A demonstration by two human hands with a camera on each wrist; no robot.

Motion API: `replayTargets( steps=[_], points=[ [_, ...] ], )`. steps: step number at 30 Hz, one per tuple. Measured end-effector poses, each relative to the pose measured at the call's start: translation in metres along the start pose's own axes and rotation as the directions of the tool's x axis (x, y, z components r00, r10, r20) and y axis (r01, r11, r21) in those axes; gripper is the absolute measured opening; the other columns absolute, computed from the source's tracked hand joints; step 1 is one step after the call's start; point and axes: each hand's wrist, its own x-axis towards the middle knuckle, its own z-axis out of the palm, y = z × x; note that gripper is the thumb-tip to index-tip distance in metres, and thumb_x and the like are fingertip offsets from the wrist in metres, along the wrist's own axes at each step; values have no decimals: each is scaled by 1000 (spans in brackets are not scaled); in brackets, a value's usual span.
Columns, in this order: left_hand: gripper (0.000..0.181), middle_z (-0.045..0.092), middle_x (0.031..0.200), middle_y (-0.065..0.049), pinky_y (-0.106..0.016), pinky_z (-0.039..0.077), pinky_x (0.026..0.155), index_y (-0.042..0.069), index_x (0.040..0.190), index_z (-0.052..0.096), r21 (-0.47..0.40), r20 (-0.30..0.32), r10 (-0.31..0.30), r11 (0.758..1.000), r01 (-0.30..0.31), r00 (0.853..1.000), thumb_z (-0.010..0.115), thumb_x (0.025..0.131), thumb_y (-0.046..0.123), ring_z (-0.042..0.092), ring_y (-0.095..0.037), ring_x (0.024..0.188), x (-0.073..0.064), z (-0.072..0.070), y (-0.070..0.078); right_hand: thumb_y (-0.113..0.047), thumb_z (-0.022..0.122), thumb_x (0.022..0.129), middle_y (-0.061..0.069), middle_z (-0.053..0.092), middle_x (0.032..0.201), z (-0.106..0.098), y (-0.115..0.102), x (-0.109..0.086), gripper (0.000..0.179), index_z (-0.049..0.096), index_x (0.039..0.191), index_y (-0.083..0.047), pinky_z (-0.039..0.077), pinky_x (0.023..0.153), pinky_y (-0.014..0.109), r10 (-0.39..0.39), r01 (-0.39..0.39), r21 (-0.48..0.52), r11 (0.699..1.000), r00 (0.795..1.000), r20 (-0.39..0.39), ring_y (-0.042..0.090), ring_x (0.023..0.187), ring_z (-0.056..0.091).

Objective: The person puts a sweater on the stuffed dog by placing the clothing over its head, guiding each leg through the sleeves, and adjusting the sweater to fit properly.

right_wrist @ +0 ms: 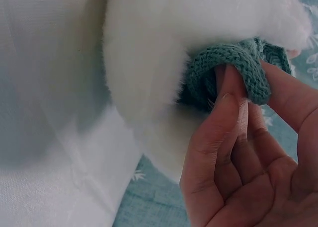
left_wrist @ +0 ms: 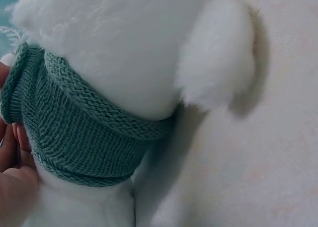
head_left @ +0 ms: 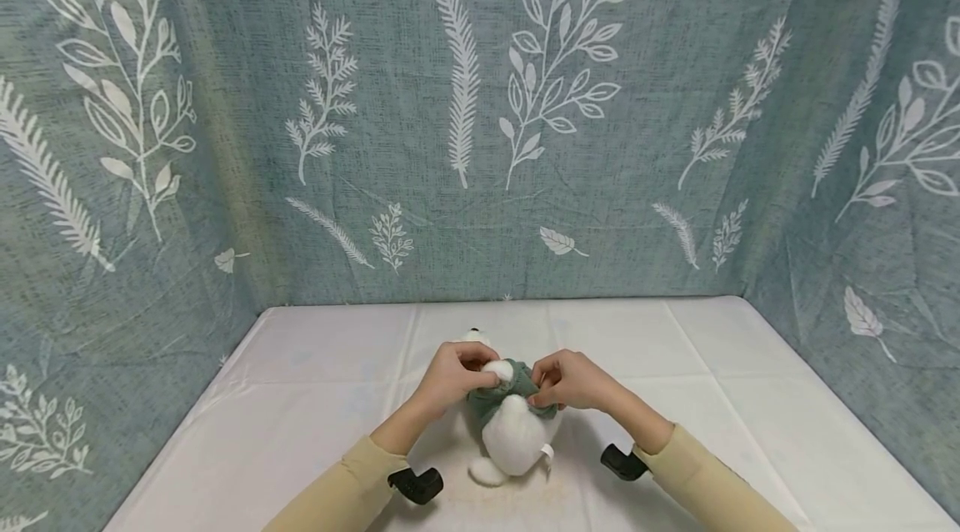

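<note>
A white plush animal (head_left: 516, 442) with a black nose lies on the table, its nose pointing away. Round its body sits a green knitted sweater (left_wrist: 89, 132). My left hand (head_left: 448, 379) is at the toy's left side, thumb and fingers about a white rounded limb (head_left: 497, 370). In the left wrist view only some fingers of it show, beside the sleeve. On the other side, my right hand (head_left: 579, 382) pinches the sweater's rolled sleeve edge (right_wrist: 226, 55), with fingertips inside the opening. White fur fills much of both wrist views, and the toy's face is mostly hidden.
A white cloth (head_left: 315, 382) covers the table under the toy. Blue-green curtains with white leaf prints (head_left: 405, 115) stand behind and at both sides. Black wrist mounts (head_left: 417, 485) sit under both forearms. A small white tag (head_left: 547, 453) sticks out from the toy.
</note>
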Motion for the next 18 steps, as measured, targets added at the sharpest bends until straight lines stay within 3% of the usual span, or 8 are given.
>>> replayTargets(
  steps=[8, 14, 18],
  points=[
    [23, 66, 80, 6, -21, 48, 65, -8, 98, 66, -89, 10, -8, 996, 9, 1000, 70, 75, -5, 57, -9, 72, -1, -1, -2, -15, 75, 80, 0, 65, 63, -1, 2, -2, 11, 65, 78, -10, 45, 52, 28, 30, -30, 0, 1000, 1000, 10, 11, 52, 55],
    [24, 67, 82, 7, -25, 51, 73, -4, 101, 66, -183, 8, -33, 982, 34, 999, 67, 77, -4, 62, -10, 79, 0, -4, -6, -15, 74, 81, -1, 65, 63, 2, 5, -4, 9, 67, 81, -11, 50, 54, 34, 49, -49, 22, 999, 999, 10, 11, 53, 56],
    [23, 68, 84, 7, -27, 51, 74, -1, 99, 66, -156, 33, -16, 988, 21, 999, 70, 77, -2, 63, -12, 79, 0, -5, -5, -17, 73, 82, 0, 65, 65, 3, 8, -6, 11, 67, 84, -9, 54, 59, 40, 36, -37, 64, 997, 999, 8, 11, 55, 58]
  ],
)
